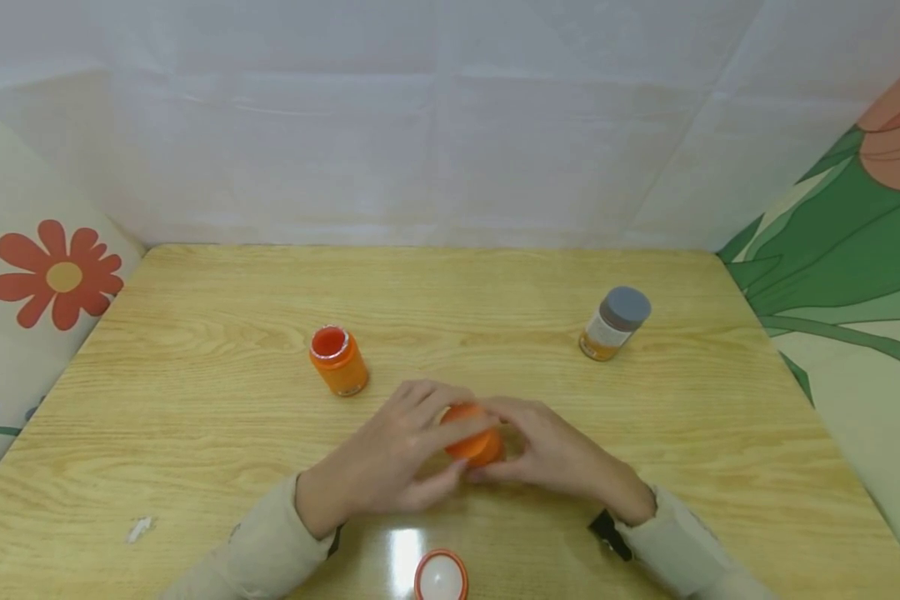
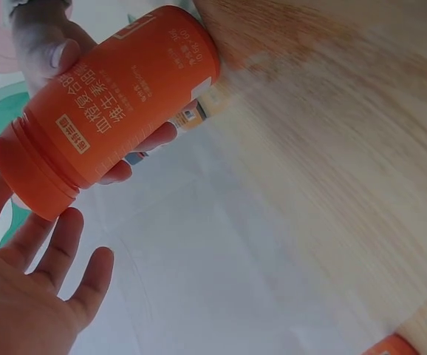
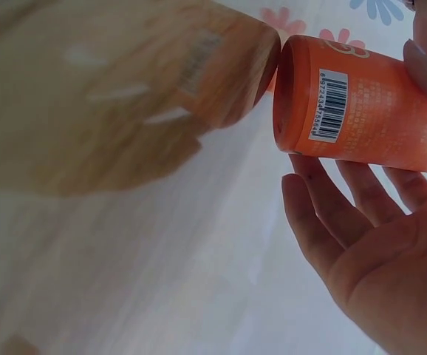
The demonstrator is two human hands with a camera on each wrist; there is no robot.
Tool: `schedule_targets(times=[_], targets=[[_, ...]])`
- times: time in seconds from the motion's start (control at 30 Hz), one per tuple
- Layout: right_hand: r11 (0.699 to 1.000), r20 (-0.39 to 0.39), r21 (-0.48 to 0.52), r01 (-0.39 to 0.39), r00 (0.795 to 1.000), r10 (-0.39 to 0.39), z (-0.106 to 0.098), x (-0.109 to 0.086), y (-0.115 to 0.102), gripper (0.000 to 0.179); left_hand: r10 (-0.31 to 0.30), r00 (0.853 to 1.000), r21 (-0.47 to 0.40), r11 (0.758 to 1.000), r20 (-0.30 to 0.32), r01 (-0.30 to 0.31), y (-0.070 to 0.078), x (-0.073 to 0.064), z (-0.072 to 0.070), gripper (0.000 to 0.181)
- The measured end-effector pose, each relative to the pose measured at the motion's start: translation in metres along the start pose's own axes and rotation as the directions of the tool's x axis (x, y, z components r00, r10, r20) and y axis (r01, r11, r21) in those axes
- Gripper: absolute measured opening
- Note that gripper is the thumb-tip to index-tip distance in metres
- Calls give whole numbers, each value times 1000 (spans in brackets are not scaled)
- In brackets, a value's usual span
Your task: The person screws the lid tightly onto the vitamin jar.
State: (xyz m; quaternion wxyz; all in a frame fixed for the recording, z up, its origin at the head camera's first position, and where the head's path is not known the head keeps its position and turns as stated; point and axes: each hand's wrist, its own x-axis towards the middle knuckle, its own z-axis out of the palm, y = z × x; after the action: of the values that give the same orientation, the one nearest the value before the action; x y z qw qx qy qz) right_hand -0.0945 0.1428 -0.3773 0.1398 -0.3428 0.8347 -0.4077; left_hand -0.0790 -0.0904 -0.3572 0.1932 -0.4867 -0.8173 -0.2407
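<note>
Between the two hands, low over the front of the wooden table, is an orange supplement bottle with white print, tilted on its side in the wrist views. My left hand has thumb and fingers around its orange screw cap, which sits on the bottle's neck. From the other side my right hand grips the bottle body, its fingers under the barcode side in the right wrist view. The bottle's base nearly meets the tabletop, where its reflection shows. In the head view the fingers hide part of the bottle.
An orange bottle without a cap stands left of centre, its red inside visible. Nearer the front edge lies an orange-rimmed lid, white side up. A grey-capped jar stands at the right. White cloth hangs behind the table.
</note>
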Motion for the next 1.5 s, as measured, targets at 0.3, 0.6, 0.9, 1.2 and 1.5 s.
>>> schedule_targets(times=[0.3, 0.6, 0.9, 1.2, 1.5], targets=[[1000, -5, -30, 4, 1000, -4, 0, 0, 0, 59, -65, 997, 18, 998, -31, 66, 0, -1, 0, 46], [998, -1, -60, -17, 1000, 17, -1, 1, -2, 63, -112, 991, 79, 990, -77, 118, -2, -2, 2, 49], [1000, -3, -25, -5, 1000, 5, 0, 1, -1, 58, -47, 998, 30, 998, -33, 48, -4, -1, 0, 44], [1000, 12, -6, 11, 1000, -11, -1, 1, 0, 60, 7, 1000, -7, 1000, 0, -7, -4, 0, -3, 42], [996, -22, -78, 29, 999, -31, 1, 1, 1, 59, -50, 998, 55, 997, -40, 52, -4, -1, -1, 53]])
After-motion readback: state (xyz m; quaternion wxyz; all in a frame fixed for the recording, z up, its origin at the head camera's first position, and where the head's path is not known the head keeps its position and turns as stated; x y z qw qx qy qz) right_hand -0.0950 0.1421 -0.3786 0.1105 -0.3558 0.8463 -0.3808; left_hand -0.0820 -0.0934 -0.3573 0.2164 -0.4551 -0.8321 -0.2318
